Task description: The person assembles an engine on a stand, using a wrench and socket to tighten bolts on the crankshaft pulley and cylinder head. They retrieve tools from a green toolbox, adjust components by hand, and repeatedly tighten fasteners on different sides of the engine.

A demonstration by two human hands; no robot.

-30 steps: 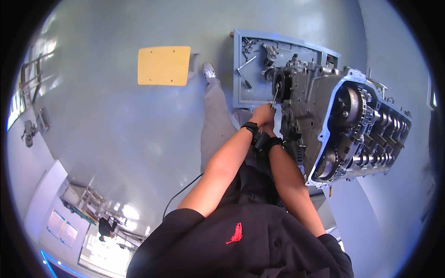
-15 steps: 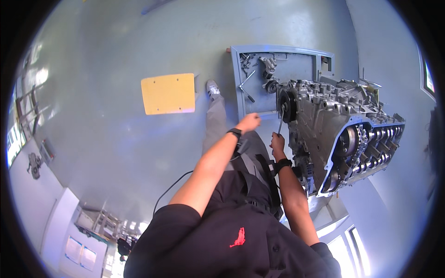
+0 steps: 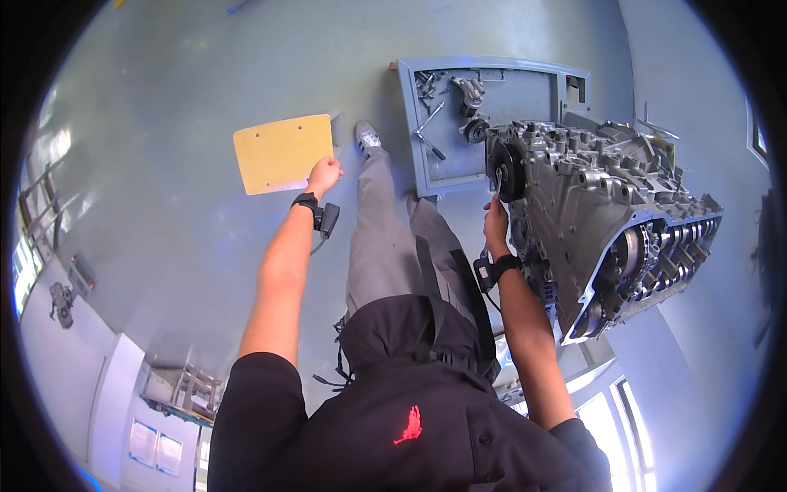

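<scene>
The bare metal engine [image 3: 574, 189] stands at the right, with a round black pulley [image 3: 510, 174] on its near-left end. Close below this pulley, my right hand [image 3: 496, 223] is closed around a slim metal wrench [image 3: 499, 182], whose far end meets the pulley's middle. My fingers cover most of its handle. Away to the left, my left hand [image 3: 325, 175] has its fingers curled in, over the corner of a flat yellow panel [image 3: 279, 152]. Whatever it may hold is hidden.
Beyond my feet lies a grey metal tray frame [image 3: 410, 123]. In it are a T-shaped socket handle [image 3: 429, 131], a metal bracket part with a small pulley [image 3: 474, 129] and several small parts [image 3: 426, 86]. Exposed camshafts [image 3: 672, 254] face the engine's near side.
My left hand has swung left from beside the engine to the yellow panel. My right hand has risen closer to the pulley, and less of the wrench shows.
</scene>
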